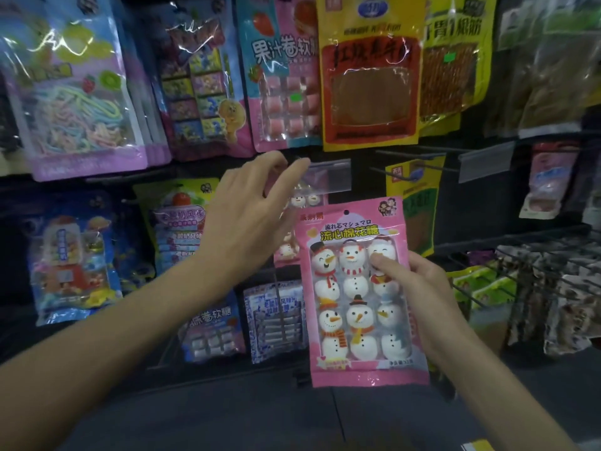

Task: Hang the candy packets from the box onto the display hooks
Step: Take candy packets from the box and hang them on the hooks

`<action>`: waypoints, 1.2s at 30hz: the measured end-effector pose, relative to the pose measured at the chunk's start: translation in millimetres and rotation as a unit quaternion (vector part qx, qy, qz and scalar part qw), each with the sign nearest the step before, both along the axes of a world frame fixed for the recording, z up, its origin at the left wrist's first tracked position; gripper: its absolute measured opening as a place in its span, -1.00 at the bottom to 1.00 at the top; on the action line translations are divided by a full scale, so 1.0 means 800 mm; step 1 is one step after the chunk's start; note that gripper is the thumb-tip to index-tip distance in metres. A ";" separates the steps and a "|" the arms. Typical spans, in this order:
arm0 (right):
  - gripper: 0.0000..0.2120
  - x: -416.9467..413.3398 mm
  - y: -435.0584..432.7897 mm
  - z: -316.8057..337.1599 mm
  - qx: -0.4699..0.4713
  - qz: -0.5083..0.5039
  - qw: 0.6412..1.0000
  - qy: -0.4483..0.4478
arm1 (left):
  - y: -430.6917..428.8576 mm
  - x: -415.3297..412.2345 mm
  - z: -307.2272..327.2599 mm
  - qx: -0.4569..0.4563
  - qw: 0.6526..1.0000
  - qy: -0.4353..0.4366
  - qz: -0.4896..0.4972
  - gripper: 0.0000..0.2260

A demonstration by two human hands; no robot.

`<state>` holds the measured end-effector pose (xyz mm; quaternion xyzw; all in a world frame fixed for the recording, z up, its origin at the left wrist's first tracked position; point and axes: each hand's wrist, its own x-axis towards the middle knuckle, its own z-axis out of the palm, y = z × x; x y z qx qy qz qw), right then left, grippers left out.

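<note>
1. Two grips are raised: the left grip [247,206], fingers loosely spread and empty, reaches toward a clear label holder [330,175]
2. Matching snowman packets [304,200] hang just below it
3. The snowman marshmallow packet [354,288] is held upright nearby, hang hole on top
4. The right grip [426,288] pinches its right side, thumb on the front; next, the hole likely needs lining up with the hook tip, hard to make out here

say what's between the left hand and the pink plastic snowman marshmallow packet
Head view: a second pink snowman packet, hanging, between left hand and held packet.
</note>
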<state>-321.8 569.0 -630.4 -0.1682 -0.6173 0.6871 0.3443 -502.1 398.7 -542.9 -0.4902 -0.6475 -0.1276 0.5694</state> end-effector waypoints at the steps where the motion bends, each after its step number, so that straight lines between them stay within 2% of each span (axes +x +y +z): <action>1: -0.84 0.000 -0.001 0.002 0.009 -0.002 1.000 0.004 | 0.003 -0.005 0.005 -0.009 1.000 0.023 0.004 -0.56; 5: -0.82 -0.003 -0.004 0.010 0.038 0.001 0.999 0.017 | 0.010 -0.019 0.019 -0.018 0.997 0.075 0.026 -0.72; 7: -0.83 -0.003 -0.005 0.013 0.043 0.009 0.999 0.024 | 0.010 -0.013 0.027 -0.012 0.998 0.065 0.003 -0.79; 9: -0.83 -0.004 -0.006 0.015 0.060 0.010 0.998 0.031 | 0.011 0.000 0.037 -0.013 0.999 -0.021 -0.029 -0.79; 11: -0.81 -0.007 -0.007 0.016 0.078 -0.002 0.996 0.038 | 0.013 0.013 0.046 -0.007 0.986 -0.157 -0.055 -0.77; 14: -0.70 -0.018 -0.009 0.013 0.099 -0.032 0.993 0.047 | 0.018 0.020 0.061 0.026 0.932 -0.346 -0.107 -0.71; 16: -0.67 -0.025 -0.012 0.014 0.106 -0.045 0.992 0.057 | 0.020 0.018 0.067 0.035 0.901 -0.412 -0.128 -0.62; 22: -0.73 -0.053 -0.011 0.017 0.117 -0.057 0.989 0.071 | 0.018 0.016 0.070 0.024 0.888 -0.441 -0.130 -0.59; 36: -0.78 -0.074 0.001 0.012 0.121 -0.055 0.989 0.061 | 0.013 0.012 0.066 0.031 0.884 -0.434 -0.172 -0.69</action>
